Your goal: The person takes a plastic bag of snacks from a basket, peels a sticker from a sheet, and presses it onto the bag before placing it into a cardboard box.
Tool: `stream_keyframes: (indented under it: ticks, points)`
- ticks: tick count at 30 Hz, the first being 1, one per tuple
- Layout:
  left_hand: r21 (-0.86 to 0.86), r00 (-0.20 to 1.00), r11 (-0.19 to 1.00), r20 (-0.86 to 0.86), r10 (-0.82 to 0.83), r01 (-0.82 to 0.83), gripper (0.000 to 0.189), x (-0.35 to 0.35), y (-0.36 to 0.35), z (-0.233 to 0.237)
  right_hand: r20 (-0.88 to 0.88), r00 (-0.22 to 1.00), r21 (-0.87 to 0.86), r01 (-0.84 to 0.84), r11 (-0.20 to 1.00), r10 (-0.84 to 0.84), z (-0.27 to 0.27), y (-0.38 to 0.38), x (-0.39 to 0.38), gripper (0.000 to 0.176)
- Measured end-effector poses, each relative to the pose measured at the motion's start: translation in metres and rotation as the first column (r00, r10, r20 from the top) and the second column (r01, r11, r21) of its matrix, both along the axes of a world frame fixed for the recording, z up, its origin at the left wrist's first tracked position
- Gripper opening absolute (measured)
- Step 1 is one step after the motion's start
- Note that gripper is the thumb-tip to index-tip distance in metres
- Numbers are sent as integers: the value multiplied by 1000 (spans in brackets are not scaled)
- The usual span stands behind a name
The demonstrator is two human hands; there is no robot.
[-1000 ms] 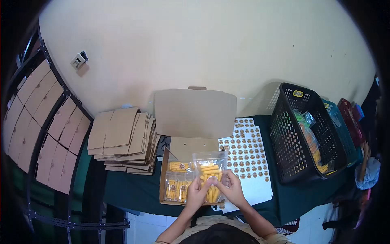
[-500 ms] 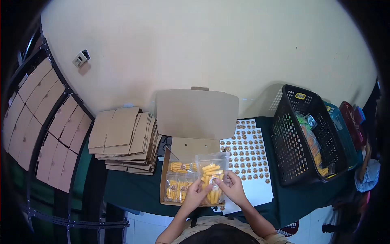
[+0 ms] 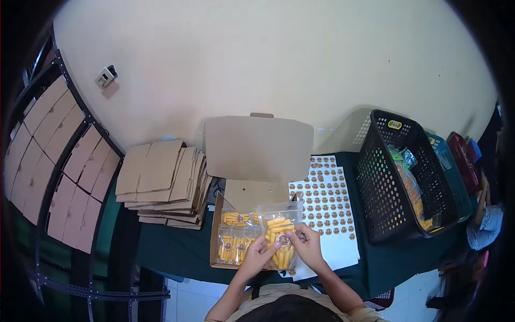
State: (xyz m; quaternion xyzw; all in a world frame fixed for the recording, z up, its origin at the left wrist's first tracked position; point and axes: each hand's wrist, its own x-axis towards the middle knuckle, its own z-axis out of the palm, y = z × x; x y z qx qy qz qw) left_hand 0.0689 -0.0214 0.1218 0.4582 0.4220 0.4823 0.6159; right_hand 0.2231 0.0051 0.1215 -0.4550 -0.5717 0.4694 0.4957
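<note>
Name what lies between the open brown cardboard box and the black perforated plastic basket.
A white sheet of round brown stickers, flat on the dark tablecloth; head view.

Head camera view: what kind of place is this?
Likely a snack-packing workstation: a clear bag of yellow sticks held over an open carton, beside a sticker sheet and stacked flat cartons.

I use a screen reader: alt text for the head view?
Left hand and right hand hold a clear snack bag over an open cardboard box holding more bags. Flat cardboard lies left of it; sticker sheet and black basket lie right.
</note>
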Motion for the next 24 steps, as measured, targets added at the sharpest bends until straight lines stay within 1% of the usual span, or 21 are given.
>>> stream_keyframes:
  ticks: [1,2,4,5,6,7,8,9,10,11,13,14,15,16,17,19,20,21,22,23,24]
  points:
    - [-8,996,1000,-92,-7,6,30,-2,-1,-1,-15,1000,-10,10,1000,-10,2,-3,-2,10]
    - [-9,996,1000,-92,-7,6,30,-1,-1,0,-30,999,-20,18,1000,-19,6,-5,-4,9]
    - [43,981,996,-172,90,-84,27,4,0,2,-16,999,-3,43,999,-43,21,-11,-11,9]
    - [42,980,995,-174,93,-87,27,8,0,1,-3,998,17,70,997,-70,26,-12,-13,9]
    - [93,985,986,-89,145,-136,27,12,2,-3,-92,995,12,38,999,-37,20,-14,-15,14]
    - [139,982,972,0,190,-188,27,14,2,-4,-94,995,12,37,999,-35,15,-15,-14,14]
    - [176,979,963,24,203,-204,26,13,2,-4,11,1000,54,7,998,-8,12,-17,-13,19]
    - [176,979,963,25,203,-204,26,13,2,-2,117,993,93,-26,995,15,10,-18,-12,24]
    - [144,975,965,14,222,-221,26,12,3,0,122,990,50,-77,996,71,14,-19,-12,30]
    - [112,971,965,1,240,-239,25,11,3,1,122,990,49,-76,996,70,12,-19,-11,30]
    - [133,971,963,-11,239,-236,25,9,4,-7,33,993,28,-116,993,115,5,-18,-9,33]
    - [93,970,966,10,243,-243,24,8,3,-8,-31,987,3,-155,988,155,-2,-18,-8,30]
    - [52,968,967,31,248,-249,23,8,2,-5,-33,988,4,-153,988,153,2,-19,-8,30]
    - [21,980,980,-32,198,-198,24,2,1,-6,-119,974,-38,-197,980,191,9,-20,-7,27]
    - [21,980,980,-33,197,-196,24,2,0,-3,-204,953,-78,-243,967,223,13,-21,-7,25]
    - [79,990,987,-22,139,-137,26,3,-2,8,-222,955,-77,-220,972,199,-1,-21,-5,24]
    - [79,990,988,-24,137,-135,26,2,-2,2,-238,955,-76,-198,977,175,-6,-21,-5,22]
    - [119,994,990,-60,89,-82,27,2,-3,-2,-239,955,-76,-198,977,175,-6,-22,-6,22]
    - [157,994,987,-98,43,-28,29,2,-3,-5,-259,956,-64,-158,985,137,-5,-22,-7,22]
    - [158,994,987,-98,45,-29,29,2,-5,-5,-280,955,-54,-119,991,100,-4,-23,-9,22]
    - [87,988,996,-154,19,-5,30,3,-9,9,-321,945,-51,-78,996,57,1,-23,-13,19]
